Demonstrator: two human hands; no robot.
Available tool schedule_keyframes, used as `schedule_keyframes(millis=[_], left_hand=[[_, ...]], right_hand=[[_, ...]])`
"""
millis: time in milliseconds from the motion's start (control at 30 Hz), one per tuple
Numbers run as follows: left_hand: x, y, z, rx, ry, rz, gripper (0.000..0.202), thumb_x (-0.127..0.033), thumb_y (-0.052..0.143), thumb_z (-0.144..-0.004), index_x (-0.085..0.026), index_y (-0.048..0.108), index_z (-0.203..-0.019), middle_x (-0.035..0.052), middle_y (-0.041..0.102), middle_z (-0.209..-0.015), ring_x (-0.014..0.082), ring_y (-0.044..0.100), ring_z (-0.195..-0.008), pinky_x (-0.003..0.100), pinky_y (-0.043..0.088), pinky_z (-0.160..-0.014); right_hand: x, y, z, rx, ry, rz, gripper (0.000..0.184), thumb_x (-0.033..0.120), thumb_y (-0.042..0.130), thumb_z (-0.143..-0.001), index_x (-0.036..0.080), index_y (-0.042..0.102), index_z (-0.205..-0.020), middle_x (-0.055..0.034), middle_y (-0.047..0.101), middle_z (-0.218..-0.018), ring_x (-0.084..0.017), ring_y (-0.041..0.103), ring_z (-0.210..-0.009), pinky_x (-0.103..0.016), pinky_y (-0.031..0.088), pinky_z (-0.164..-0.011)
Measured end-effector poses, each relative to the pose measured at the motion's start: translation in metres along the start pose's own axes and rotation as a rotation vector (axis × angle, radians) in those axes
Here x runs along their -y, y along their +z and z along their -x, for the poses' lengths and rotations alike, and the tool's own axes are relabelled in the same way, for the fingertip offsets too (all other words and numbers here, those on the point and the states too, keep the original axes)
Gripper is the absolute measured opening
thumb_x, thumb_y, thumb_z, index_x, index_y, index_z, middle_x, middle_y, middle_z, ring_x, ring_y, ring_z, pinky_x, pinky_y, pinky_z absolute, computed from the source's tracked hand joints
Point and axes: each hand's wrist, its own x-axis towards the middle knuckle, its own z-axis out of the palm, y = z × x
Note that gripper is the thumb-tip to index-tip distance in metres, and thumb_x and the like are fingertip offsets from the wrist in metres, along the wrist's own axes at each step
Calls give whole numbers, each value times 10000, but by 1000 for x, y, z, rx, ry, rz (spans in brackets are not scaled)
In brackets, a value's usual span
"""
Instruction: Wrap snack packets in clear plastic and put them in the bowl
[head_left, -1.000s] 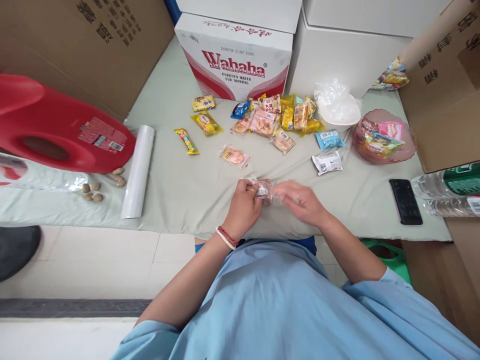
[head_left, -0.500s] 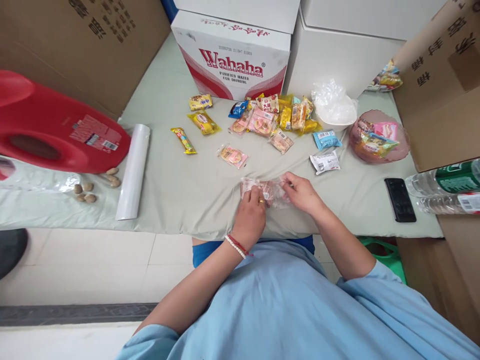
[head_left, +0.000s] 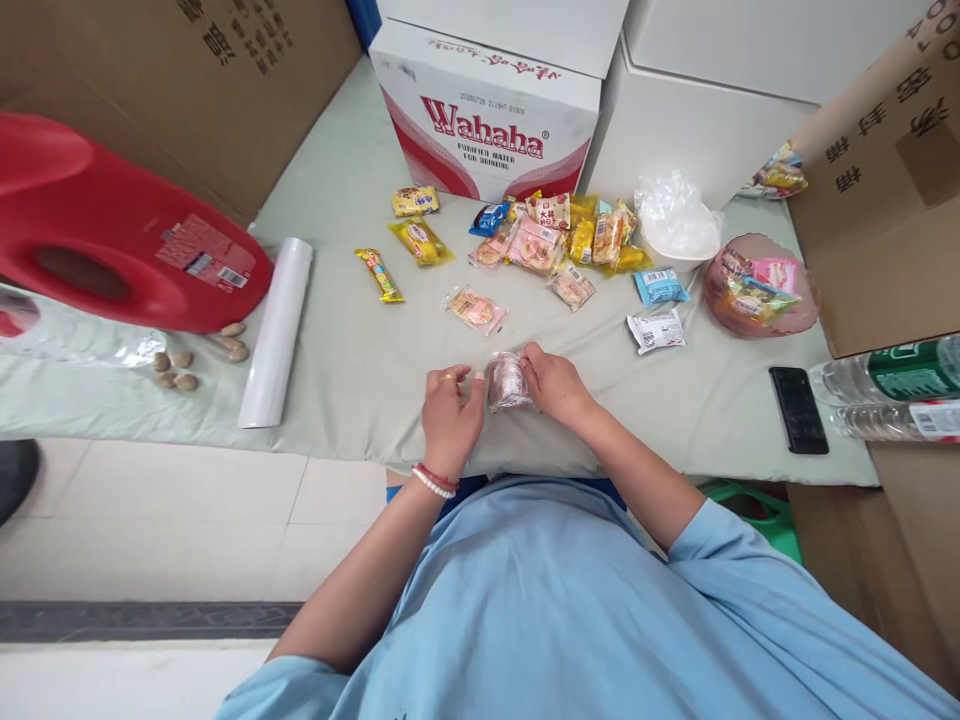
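Observation:
A small pink snack wrapped in clear film (head_left: 508, 381) stands near the table's front edge. My right hand (head_left: 553, 382) is closed on its right side, fingers wrapped round it. My left hand (head_left: 450, 408), with a ring and bead bracelets, pinches the film at the snack's left side. Behind them, a pile of wrapped snacks (head_left: 551, 240) lies on the pale green cloth (head_left: 360, 350), with single packets such as a pink one (head_left: 475, 309) and a white one (head_left: 656, 329) closer to me.
A roll of white film (head_left: 276, 330) lies at the left beside a red jug (head_left: 112, 240) and several nuts (head_left: 176, 365). A Wahaha carton (head_left: 487, 120) stands behind. A pink bowl of snacks (head_left: 761, 285), white bowl (head_left: 679, 235), black phone (head_left: 798, 408) and water bottles (head_left: 892, 385) are at the right.
The film was stretched flat between both hands; now it is gathered round the snack, which stands up. Both hands moved left and closer together.

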Motion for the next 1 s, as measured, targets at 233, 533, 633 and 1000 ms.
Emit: schedule_keyframes(millis=[233, 533, 633, 1000], left_hand=[[-23, 33, 8, 65, 157, -30, 278, -389, 598, -990, -161, 699, -1113, 111, 647, -986, 265, 629, -944, 424, 552, -872], [-57, 59, 63, 139, 791, -45, 360, -109, 569, -917, -188, 699, -1243, 117, 733, -1185, 302, 618, -1201, 528, 530, -1068], [-61, 56, 54, 284, 864, 98, 402, -88, 571, -879, -188, 694, -1248, 117, 729, -1239, 292, 617, -1259, 527, 538, -1103], [37, -20, 31, 175, 658, -160, 261, -253, 563, -1011, -231, 666, -1250, 111, 712, -1229, 300, 684, -1141, 490, 553, -1032]], right_hand=[[-17, 7, 28, -154, 78, -488, 227, 361, 377, -1082, 238, 566, -1111, -39, 700, -868, -228, 661, -782, -344, 494, -774], [-48, 21, 82, -102, 171, -1523, 480, 568, 789, -889, 279, 666, -1251, -50, 726, -1370, -221, 660, -1302, -398, 472, -1194], [-54, 20, 83, -93, 179, -1613, 499, 515, 841, -849, 273, 670, -1250, -55, 725, -1383, -230, 676, -1289, -406, 478, -1191], [-199, -105, 111, -914, 359, -1128, 550, 557, 906, -724, 227, 709, -1116, -40, 790, -1043, -190, 732, -846, -299, 604, -723]])
